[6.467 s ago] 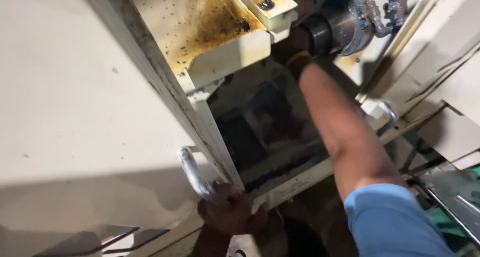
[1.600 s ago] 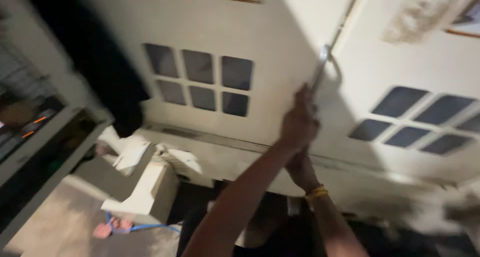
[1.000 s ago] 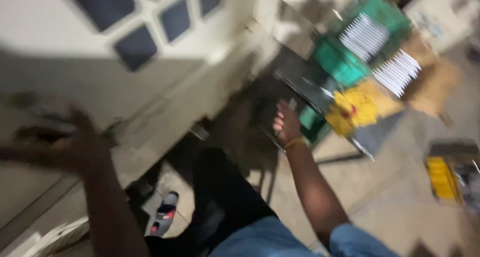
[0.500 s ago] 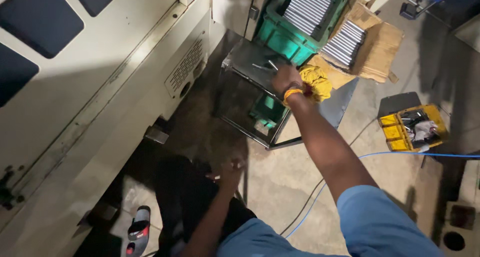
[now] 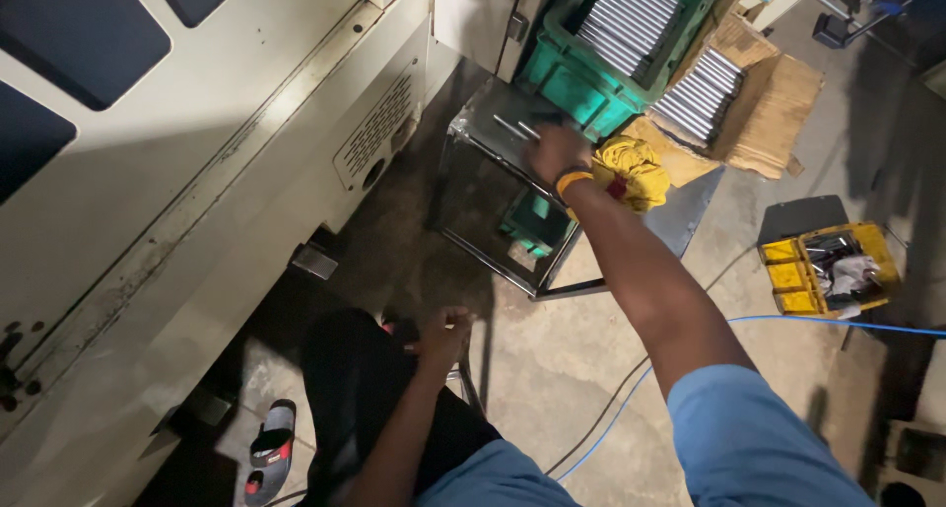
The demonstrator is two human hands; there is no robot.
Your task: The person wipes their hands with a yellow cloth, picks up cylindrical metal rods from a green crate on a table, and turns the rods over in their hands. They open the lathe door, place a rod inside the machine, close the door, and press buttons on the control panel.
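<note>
My right hand (image 5: pixel 554 153) reaches out over a small metal table (image 5: pixel 486 138), fingers down beside two thin metal rods (image 5: pixel 516 128) lying on its top. Whether the fingers grip a rod is hidden. A yellow band sits on that wrist, and a yellow cloth (image 5: pixel 631 171) lies just right of it. My left hand (image 5: pixel 443 331) hangs low by my dark-trousered leg, fingers curled into a loose fist with nothing in it.
A green crate (image 5: pixel 567 76) and a cardboard box (image 5: pixel 769 108), both stacked with metal rods, stand behind the table. A cream machine body (image 5: pixel 197 172) fills the left. A yellow tool tray (image 5: pixel 783 272), a blue cable (image 5: pixel 788 320) and a sandal (image 5: pixel 266 450) lie on the concrete floor.
The view swung down from the machine door to the floor. My right hand moved forward from the yellow cloth onto the table top by the rods. My left hand stays low.
</note>
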